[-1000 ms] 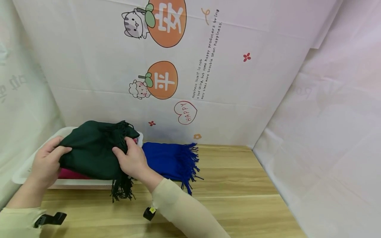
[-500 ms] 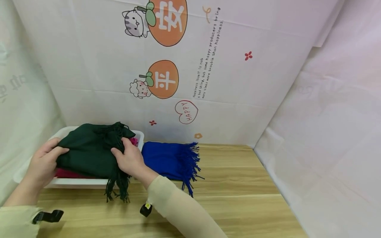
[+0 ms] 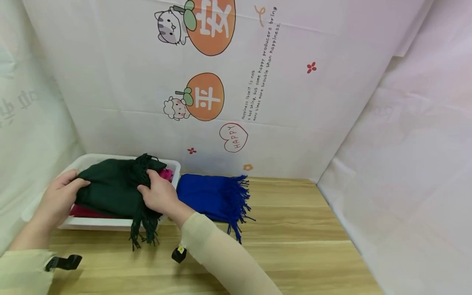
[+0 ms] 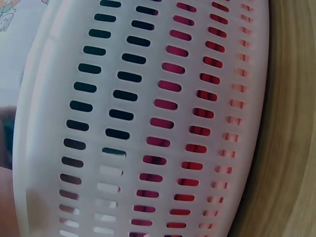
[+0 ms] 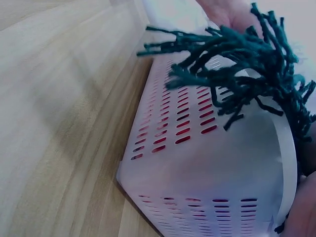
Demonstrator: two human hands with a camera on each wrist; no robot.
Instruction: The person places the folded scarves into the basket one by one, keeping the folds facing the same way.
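A dark green fringed scarf (image 3: 110,188), folded, lies over the opening of a white slotted basket (image 3: 99,223) in the head view. My left hand (image 3: 60,198) pinches its left end, thumb on top. At the other end, my right hand (image 3: 160,194) grips the scarf beside the fringe. Green tassels (image 5: 237,69) hang over the basket's rim in the right wrist view. Beneath the scarf, red cloth (image 3: 90,212) shows at the front and pink cloth (image 3: 166,174) at the right. The left wrist view is filled by the slotted basket wall (image 4: 148,108); green, pink and red show through.
A folded blue fringed scarf (image 3: 206,194) lies on the wooden table (image 3: 295,229), just right of the basket. Behind stands a white printed sheet (image 3: 287,147), and further white sheeting (image 3: 413,172) closes off the right side.
Both hands have lowered the green scarf toward the basket. More of the basket's back rim and the pink cloth at the right now shows. The blue scarf has stayed in place.
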